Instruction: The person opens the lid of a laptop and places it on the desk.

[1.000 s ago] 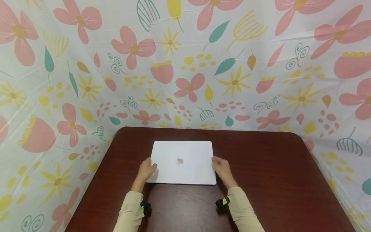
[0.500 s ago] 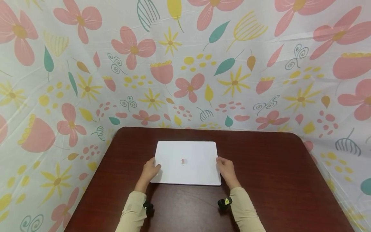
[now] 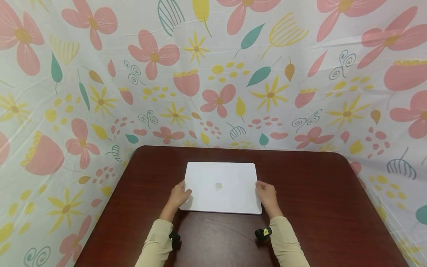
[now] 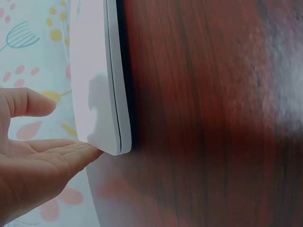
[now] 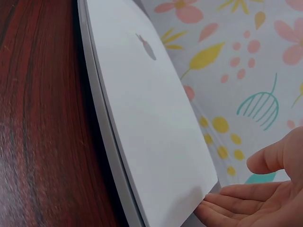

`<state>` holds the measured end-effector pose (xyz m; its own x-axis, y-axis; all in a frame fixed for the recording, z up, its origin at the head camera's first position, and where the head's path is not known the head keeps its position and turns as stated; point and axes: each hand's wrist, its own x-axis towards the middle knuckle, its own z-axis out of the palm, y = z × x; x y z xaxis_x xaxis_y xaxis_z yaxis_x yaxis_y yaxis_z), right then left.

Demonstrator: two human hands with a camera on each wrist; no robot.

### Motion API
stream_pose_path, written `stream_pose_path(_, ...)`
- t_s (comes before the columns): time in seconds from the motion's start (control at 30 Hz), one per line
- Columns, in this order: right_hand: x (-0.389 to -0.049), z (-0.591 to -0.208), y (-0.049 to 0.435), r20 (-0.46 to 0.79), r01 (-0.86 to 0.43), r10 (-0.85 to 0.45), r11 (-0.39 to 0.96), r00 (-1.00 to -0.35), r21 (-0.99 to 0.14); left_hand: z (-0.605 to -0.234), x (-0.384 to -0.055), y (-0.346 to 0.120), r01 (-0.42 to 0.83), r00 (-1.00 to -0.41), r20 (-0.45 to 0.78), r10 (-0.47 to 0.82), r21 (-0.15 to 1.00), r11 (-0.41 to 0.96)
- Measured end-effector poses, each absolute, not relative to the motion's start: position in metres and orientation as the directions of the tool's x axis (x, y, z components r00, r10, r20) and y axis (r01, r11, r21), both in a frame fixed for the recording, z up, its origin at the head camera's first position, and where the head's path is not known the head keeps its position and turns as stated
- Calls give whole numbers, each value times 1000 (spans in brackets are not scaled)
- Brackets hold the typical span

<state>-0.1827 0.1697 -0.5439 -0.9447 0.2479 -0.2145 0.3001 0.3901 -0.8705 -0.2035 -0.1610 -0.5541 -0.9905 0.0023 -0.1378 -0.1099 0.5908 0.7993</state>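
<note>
A closed silver laptop (image 3: 233, 191) with a logo in the middle of its lid lies flat on the table, between my two hands. My left hand (image 3: 178, 195) is at its left side; in the left wrist view the straight fingers (image 4: 61, 153) meet the laptop's side edge, and the thumb stays raised apart from the lid. At the right side is my right hand (image 3: 268, 195). Its extended fingers (image 5: 246, 201) touch that edge in the right wrist view, thumb lifted away. The fingertips are partly hidden by the laptop's edge.
The dark red-brown wooden table (image 3: 310, 200) has rounded far corners. Behind it and along both sides hangs a white cloth (image 3: 213, 48) printed with flowers and leaves. Black wrist cameras (image 3: 263, 234) are strapped over the light sleeves (image 3: 287, 241).
The laptop has slid steadily to the right across the table. Both hands have moved right along with it, keeping at its two sides.
</note>
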Motion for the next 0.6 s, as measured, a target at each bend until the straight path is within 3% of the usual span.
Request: stream_pose_path(0.6,-179,-538,191,-236,345,289,423,-928,-838,-558,-200,-138,-42,-991,-108,79,810,585)
